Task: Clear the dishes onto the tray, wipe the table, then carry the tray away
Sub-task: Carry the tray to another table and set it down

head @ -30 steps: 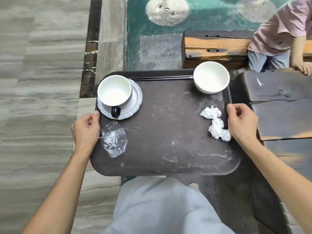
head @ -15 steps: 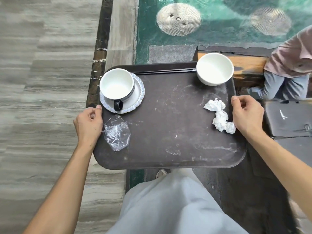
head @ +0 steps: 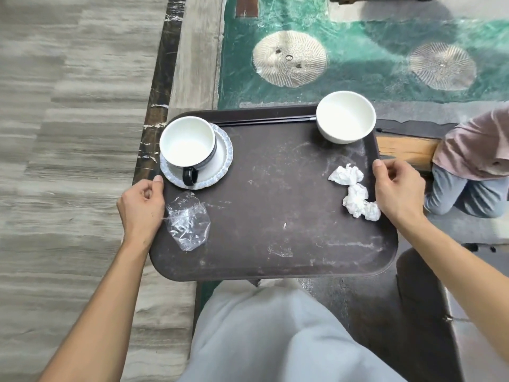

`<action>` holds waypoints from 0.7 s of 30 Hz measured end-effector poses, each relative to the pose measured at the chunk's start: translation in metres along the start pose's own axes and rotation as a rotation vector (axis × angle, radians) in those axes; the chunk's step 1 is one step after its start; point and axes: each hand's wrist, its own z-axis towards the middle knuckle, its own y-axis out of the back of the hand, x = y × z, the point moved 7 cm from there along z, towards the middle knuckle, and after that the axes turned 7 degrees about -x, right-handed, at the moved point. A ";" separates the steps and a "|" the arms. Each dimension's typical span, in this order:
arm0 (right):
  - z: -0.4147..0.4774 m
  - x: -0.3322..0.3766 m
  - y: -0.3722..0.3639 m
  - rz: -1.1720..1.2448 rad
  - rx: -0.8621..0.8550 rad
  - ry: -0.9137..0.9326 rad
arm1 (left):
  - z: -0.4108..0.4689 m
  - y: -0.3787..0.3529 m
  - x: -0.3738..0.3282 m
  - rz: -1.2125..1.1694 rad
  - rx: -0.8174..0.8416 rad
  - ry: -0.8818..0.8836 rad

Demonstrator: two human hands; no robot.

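Fingers under tray [head: 275, 260] probably hidden

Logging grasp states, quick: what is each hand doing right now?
Left hand: closed on the tray, left edge.
Right hand: closed on the tray's right edge.

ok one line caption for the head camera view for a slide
Both hands, left and right, carry a dark brown plastic tray holding a white cup on a saucer, a white bowl and crumpled tissues.

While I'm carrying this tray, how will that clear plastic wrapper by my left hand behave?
The plastic wrapper looks thin and crumpled, so probably very light and floppy. It lies loose on the tray, so moving air could likely shift it.
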 end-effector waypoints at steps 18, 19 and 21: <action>0.207 0.091 -0.112 0.021 -0.042 -0.077 | 0.249 -0.122 -0.089 -0.018 0.041 -0.026; 0.219 0.098 -0.118 0.014 -0.049 -0.082 | 0.266 -0.128 -0.094 -0.024 0.048 -0.034; 0.239 0.111 -0.129 -0.013 -0.065 -0.091 | 0.298 -0.141 -0.105 -0.032 0.067 -0.042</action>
